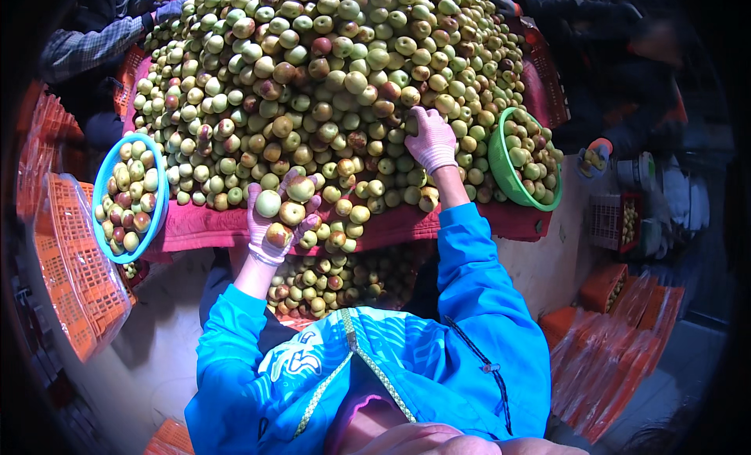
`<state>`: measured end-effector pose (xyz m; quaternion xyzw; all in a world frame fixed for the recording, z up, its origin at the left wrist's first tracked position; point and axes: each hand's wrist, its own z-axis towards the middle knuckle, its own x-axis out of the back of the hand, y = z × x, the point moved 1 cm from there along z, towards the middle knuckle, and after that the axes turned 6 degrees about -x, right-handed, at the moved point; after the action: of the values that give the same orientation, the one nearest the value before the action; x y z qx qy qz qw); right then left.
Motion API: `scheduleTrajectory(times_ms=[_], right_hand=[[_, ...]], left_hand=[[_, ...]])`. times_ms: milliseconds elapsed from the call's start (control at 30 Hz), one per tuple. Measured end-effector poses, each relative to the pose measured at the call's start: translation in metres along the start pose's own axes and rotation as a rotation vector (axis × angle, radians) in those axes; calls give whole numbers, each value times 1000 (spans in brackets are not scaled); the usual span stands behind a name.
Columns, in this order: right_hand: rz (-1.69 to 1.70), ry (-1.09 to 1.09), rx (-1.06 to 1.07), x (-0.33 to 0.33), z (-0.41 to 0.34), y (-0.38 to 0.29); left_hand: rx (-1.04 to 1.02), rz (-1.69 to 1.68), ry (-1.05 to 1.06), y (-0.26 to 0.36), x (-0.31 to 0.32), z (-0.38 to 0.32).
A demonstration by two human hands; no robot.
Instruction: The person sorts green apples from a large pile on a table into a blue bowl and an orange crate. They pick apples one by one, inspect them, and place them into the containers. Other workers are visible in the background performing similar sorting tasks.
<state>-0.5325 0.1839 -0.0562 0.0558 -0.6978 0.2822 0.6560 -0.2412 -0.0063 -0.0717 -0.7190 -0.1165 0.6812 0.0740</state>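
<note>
A large heap of green and reddish-brown jujubes (320, 111) covers a table draped in red cloth (199, 223). My left hand (260, 229), in a pale pink knit glove, is turned palm up at the heap's near edge. Several jujubes (291, 213) rest in its palm and between its curled fingers. Farther out and to the right, my right hand (435, 141), gloved alike, reaches palm down onto the heap. Its thumb and fingers close around a jujube (412, 126), which they partly cover.
A blue basket (98, 220) of jujubes stands at the left, a green basket (497, 147) at the right. More jujubes (317, 285) lie below the table edge before me. Orange crates (88, 249) flank both sides. Co-workers' sleeves (100, 44) show at the far left and right.
</note>
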Motion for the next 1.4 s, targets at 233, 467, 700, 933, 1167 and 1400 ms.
scheduleTrajectory(times_ms=[233,467,700,933,1167,1400], right_hand=[[1741,-765,-227,0,-23,-14],[1428,-562,-44,14,-78,-78],[556,-93,667,5,-114,-102],[821,-101,541,2,-108,-98],[1117,-108,251,-31,-77,-44],[1085,-73,176,-54,-63,-8]], left_hand=[[-41,-51,41,-8,-5,7],[-127,41,63,-21,1,9],[-344,78,-51,-49,23,22],[-499,51,-156,-46,11,18],[-960,256,-328,28,-72,-75],[-1736,306,-240,148,-198,-280]])
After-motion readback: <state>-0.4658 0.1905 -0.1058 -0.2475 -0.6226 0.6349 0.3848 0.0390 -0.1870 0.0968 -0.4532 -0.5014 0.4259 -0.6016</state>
